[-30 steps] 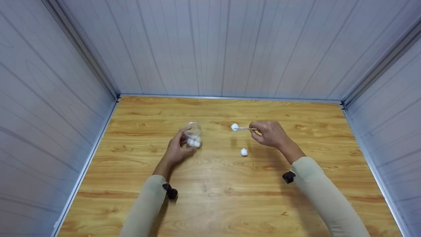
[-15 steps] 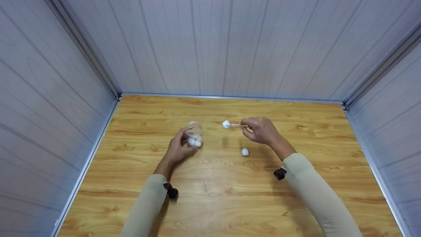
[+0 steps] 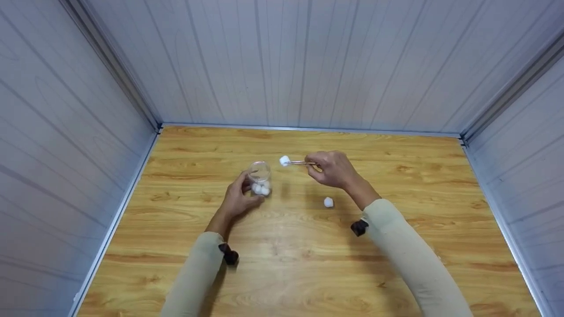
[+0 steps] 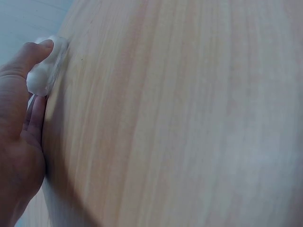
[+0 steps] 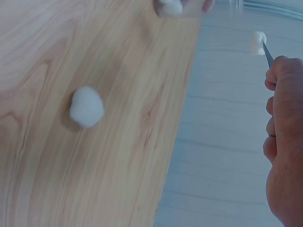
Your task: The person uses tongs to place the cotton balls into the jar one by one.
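A small clear cup (image 3: 259, 177) stands on the wooden table (image 3: 299, 264) with white cotton balls (image 3: 260, 190) in its bottom. My left hand (image 3: 237, 200) grips the cup from the near side; its fingers (image 4: 33, 61) wrap the clear wall in the left wrist view. My right hand (image 3: 332, 169) pinches thin tweezers (image 3: 303, 163) that hold one cotton ball (image 3: 284, 160) in the air, just right of the cup's rim. The right wrist view shows that ball (image 5: 258, 41) at the tweezer tip (image 5: 267, 54). Another loose cotton ball (image 3: 328, 202) lies on the table below the right hand (image 5: 86, 106).
Pale panel walls (image 3: 299, 66) close in the table at the back and both sides, with metal trim along the edges (image 3: 308, 130). Bare wood stretches across the near half of the table between my sleeves.
My right hand has carried the tweezers and the pinched cotton ball leftward toward the cup. The left hand, the cup and the loose ball have stayed put.
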Demonstrator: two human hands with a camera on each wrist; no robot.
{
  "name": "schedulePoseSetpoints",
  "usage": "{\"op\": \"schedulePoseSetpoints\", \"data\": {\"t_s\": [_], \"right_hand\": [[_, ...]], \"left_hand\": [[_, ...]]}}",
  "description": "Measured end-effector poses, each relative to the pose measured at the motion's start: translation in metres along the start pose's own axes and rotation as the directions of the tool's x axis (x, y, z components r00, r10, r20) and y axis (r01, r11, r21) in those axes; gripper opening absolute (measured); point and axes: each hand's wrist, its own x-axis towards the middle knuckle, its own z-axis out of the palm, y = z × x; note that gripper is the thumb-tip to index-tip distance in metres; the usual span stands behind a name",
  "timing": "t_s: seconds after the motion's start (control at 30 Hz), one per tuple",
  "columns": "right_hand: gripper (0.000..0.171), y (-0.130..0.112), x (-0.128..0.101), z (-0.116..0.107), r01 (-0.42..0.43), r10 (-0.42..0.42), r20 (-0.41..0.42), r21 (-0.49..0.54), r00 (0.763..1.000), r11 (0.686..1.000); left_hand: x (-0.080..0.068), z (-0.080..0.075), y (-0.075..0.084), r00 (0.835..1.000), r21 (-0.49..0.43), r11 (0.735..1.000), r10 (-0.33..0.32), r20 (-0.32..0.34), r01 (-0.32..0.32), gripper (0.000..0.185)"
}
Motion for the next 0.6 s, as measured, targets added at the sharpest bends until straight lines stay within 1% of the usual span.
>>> {"op": "schedulePoseSetpoints", "data": {"t_s": [0.17, 0.33, 0.6], "right_hand": [[0.008, -0.007, 0.011, 0.005, 0.018, -0.018, -0.019, 0.018, 1.000, 1.000], [0.007, -0.015, 0.017, 0.011, 0.022, -0.020, -0.046, 0.047, 0.999, 0.999], [0.008, -0.025, 0.024, 0.023, 0.023, -0.016, -0.082, 0.086, 0.997, 0.996]], "left_hand": [[0.002, 0.001, 0.001, 1.000, -0.007, 1.000, -0.004, -0.006, 0.004, 0.087], [0.002, 0.002, 0.001, 1.000, -0.015, 1.000, -0.002, -0.005, 0.002, 0.087], [0.001, 0.000, 0.000, 0.999, 0.007, 0.999, -0.044, 0.000, 0.044, 0.088]]}}
